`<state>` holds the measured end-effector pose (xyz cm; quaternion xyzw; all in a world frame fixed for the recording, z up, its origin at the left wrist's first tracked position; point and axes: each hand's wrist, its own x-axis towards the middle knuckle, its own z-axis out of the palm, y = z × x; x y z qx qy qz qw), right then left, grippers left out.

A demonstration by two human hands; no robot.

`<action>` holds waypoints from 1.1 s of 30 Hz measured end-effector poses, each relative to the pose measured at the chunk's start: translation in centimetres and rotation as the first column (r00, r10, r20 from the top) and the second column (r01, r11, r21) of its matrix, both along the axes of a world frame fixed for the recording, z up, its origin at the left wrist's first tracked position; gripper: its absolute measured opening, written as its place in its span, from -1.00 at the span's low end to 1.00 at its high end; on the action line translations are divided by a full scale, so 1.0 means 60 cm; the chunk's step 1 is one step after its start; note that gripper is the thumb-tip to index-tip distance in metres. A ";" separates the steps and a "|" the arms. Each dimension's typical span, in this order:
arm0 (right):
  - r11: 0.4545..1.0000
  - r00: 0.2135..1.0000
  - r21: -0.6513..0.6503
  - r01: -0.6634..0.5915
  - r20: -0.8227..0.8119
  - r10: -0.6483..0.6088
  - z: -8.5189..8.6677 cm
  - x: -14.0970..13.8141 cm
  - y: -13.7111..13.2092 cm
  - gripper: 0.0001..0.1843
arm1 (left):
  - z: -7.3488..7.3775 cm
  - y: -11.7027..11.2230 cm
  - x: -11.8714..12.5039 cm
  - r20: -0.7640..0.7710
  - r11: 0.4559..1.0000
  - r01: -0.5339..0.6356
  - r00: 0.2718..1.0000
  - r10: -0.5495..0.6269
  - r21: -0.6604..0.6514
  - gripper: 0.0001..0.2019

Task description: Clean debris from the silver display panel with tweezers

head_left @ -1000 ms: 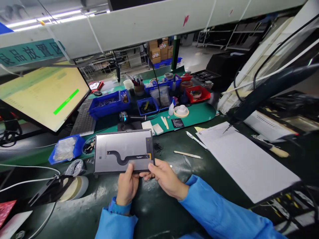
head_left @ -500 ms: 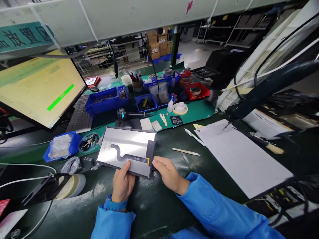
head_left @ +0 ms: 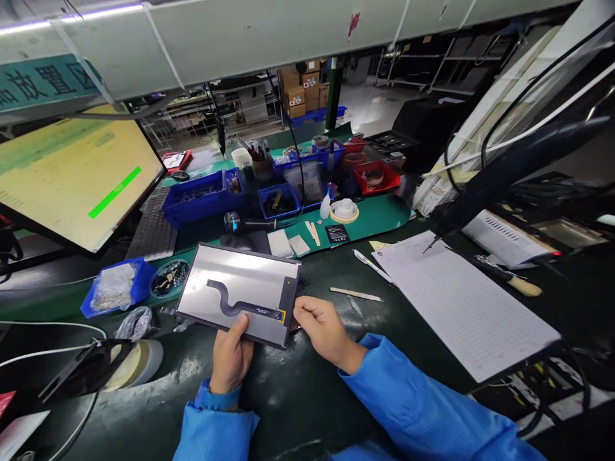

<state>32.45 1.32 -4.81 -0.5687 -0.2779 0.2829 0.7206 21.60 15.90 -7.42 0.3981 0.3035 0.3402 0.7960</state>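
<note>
Back side up, an LCD screen [head_left: 240,272] with a silver backing, dark edges and a black flex cable [head_left: 222,296] is held tilted above the bench. My left hand [head_left: 232,358] grips its lower edge, thumb on the back and fingers underneath. At the screen's lower right edge, close to the yellow-edged cable end, my right hand [head_left: 324,330] is closed in a pinch. Its fingertips meet the edge, and their undersides are hidden. A thin pale stick [head_left: 356,294] lies on the bench to the right of the screen.
Beyond the screen are blue bins [head_left: 196,195], a barcode scanner [head_left: 245,223] and a black battery [head_left: 336,234]. A pen [head_left: 373,267] and lined paper [head_left: 461,301] lie at right. A tape roll [head_left: 139,365] and monitor [head_left: 81,179] are at left. An overhead beam [head_left: 288,38] crosses above.
The screen and my left hand have shifted slightly left, and the screen is turned a little. My right hand stays pinched at the edge. The whole view has shifted slightly.
</note>
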 end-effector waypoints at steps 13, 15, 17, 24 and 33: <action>0.970 0.974 0.114 0.214 -0.099 -0.203 -0.014 0.024 -0.002 -0.59 | -0.007 0.003 -0.015 -0.058 0.997 0.051 0.997 -0.048 0.063 -0.44; 0.947 0.950 0.084 0.310 -0.055 -0.306 -0.016 0.036 -0.005 -0.60 | -0.007 0.002 -0.015 -0.075 0.995 0.078 0.995 -0.073 0.069 -0.45; 0.920 0.920 0.045 0.389 0.029 -0.390 -0.016 0.046 -0.007 -0.63 | -0.006 0.000 -0.015 -0.095 0.991 0.115 0.990 -0.108 0.073 -0.45; 0.941 0.932 -0.030 0.338 0.147 -0.331 0.001 0.059 -0.015 -0.67 | -0.002 0.008 -0.016 -0.116 0.997 0.066 0.991 -0.060 0.047 -0.34; 0.984 0.991 -0.119 -0.130 -0.022 0.129 0.016 0.074 -0.027 -0.69 | 0.007 0.037 -0.017 -0.130 0.994 -0.074 0.988 0.084 0.081 -0.40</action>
